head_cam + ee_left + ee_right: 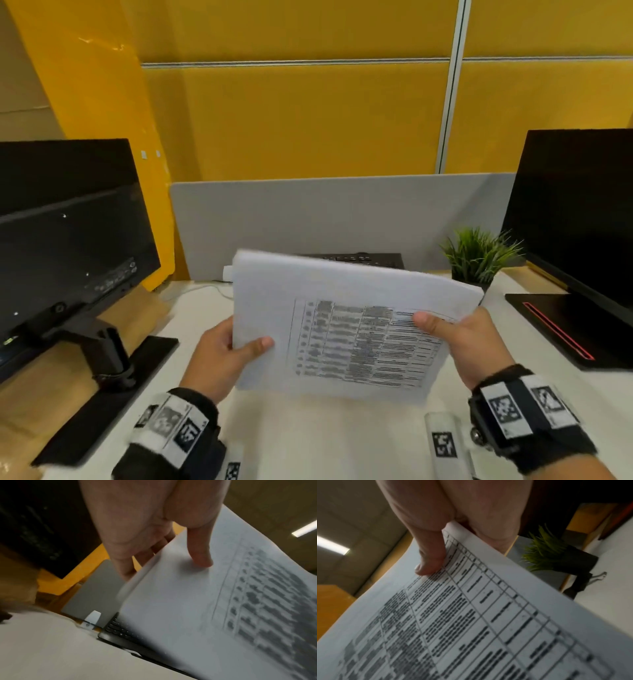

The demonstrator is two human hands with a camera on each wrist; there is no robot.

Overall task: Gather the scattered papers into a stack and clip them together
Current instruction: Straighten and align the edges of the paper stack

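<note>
I hold a stack of white papers (342, 318) with a printed table on the top sheet, lifted above the white desk (325, 442). My left hand (229, 353) grips its left edge, thumb on top and fingers beneath. My right hand (455, 332) grips the right edge the same way. The left wrist view shows the thumb (200, 555) pressing the stack of papers (197, 608). In the right wrist view my thumb (429, 561) lies on the printed sheet (471, 622). A black binder clip (589, 581) sits on the desk past the stack's far edge.
A black monitor (68, 233) on its stand is at the left, another monitor (579, 212) at the right. A small potted plant (479, 260) and a black keyboard (359, 260) stand by the grey divider (308, 212). White tagged cylinders (442, 442) lie near my right wrist.
</note>
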